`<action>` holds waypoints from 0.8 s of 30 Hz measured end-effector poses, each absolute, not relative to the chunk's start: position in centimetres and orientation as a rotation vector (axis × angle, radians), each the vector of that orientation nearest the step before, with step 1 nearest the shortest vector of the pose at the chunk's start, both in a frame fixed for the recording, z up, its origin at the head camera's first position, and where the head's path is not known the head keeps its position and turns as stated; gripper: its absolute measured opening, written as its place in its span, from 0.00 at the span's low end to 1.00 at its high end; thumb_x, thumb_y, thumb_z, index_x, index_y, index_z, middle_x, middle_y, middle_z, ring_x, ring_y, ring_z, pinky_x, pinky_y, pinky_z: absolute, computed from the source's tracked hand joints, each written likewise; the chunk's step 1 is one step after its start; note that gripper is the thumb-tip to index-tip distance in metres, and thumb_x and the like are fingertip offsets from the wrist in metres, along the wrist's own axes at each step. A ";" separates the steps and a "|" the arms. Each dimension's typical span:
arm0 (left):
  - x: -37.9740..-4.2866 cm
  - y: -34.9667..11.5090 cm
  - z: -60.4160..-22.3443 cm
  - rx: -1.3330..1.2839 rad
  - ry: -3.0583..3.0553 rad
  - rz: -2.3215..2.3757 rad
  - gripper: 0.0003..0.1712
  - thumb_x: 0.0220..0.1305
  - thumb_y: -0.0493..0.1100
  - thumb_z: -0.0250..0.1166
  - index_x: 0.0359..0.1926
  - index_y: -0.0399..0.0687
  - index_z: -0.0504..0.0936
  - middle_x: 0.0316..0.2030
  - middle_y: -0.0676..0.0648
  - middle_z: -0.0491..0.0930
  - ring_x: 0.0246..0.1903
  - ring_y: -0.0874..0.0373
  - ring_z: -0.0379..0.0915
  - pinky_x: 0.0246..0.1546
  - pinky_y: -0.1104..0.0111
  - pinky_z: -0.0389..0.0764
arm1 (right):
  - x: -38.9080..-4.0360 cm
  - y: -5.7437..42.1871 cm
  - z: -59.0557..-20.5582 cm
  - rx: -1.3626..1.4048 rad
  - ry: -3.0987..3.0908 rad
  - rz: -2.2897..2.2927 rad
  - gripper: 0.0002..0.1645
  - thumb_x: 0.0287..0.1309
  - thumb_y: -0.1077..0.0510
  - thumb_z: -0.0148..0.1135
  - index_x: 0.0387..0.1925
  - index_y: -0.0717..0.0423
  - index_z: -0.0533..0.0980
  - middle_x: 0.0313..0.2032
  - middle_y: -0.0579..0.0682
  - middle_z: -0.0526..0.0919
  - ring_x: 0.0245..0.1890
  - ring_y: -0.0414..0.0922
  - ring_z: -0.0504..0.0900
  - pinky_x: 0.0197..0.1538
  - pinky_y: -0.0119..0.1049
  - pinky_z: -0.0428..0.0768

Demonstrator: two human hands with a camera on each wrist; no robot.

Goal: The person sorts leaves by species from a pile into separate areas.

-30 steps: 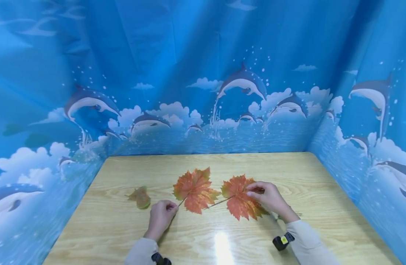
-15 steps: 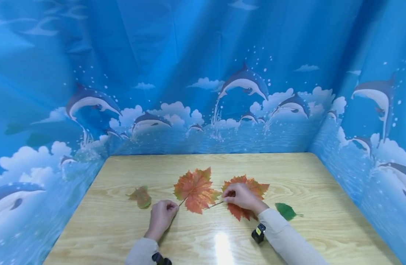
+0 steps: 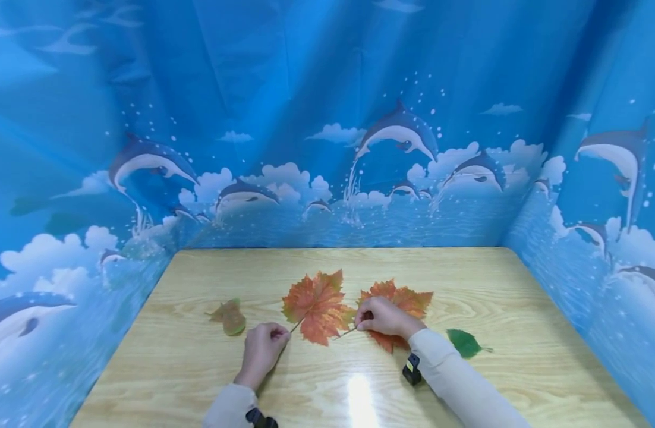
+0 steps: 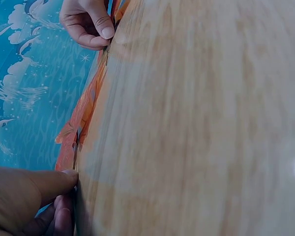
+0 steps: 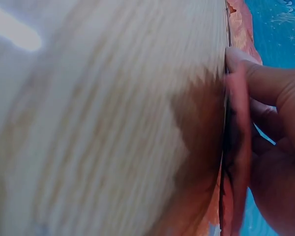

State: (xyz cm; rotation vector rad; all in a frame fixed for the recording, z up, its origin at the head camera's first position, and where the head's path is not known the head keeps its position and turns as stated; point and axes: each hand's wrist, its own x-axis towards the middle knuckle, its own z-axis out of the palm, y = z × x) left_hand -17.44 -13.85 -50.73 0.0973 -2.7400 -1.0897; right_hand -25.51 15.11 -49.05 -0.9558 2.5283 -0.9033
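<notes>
Two orange-red maple leaves lie side by side on the wooden table. My left hand (image 3: 264,351) pinches the stem of the left maple leaf (image 3: 314,306) between thumb and fingertips, low at the tabletop. Over the right maple leaf (image 3: 408,299) reaches my right hand (image 3: 383,316), pinching that leaf's stem (image 3: 346,333), whose free end points left toward the other leaf. Part of the right leaf is hidden under this hand. In the right wrist view, the leaf edge (image 5: 240,147) stands close beside the thumb. The left wrist view shows both hands (image 4: 34,196) at table level.
A small brownish-green leaf (image 3: 232,318) lies on the table (image 3: 285,392) left of the maple leaves. Beyond my right forearm lies a green leaf (image 3: 463,343). A blue dolphin-print curtain (image 3: 306,119) encloses the back and sides.
My right hand has moved left from the blade of the right maple leaf to its stem, uncovering the green leaf. My left hand keeps its hold on the other stem.
</notes>
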 end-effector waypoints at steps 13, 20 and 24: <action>-17.5 -14.0 -50.8 0.060 -2.733 -1.091 0.03 0.53 0.36 0.71 0.25 0.46 0.85 0.20 0.55 0.80 0.22 0.65 0.71 0.25 0.71 0.73 | -25.6 15.2 -49.4 -0.986 2.553 -0.883 0.03 0.60 0.59 0.64 0.31 0.47 0.81 0.30 0.37 0.80 0.30 0.33 0.76 0.36 0.30 0.77; -17.5 -13.9 -50.2 0.034 -2.762 -1.078 0.03 0.53 0.34 0.68 0.24 0.44 0.84 0.19 0.54 0.78 0.21 0.65 0.70 0.24 0.72 0.71 | -25.6 15.3 -49.5 -0.986 2.564 -0.883 0.04 0.60 0.59 0.63 0.31 0.46 0.81 0.30 0.36 0.80 0.32 0.33 0.77 0.38 0.30 0.78; -17.4 -13.8 -49.8 0.040 -2.763 -1.067 0.04 0.52 0.33 0.66 0.23 0.43 0.84 0.18 0.54 0.77 0.21 0.65 0.69 0.23 0.72 0.71 | -25.6 15.3 -49.7 -0.988 2.557 -0.884 0.05 0.61 0.59 0.63 0.31 0.45 0.80 0.30 0.36 0.79 0.32 0.33 0.77 0.38 0.31 0.78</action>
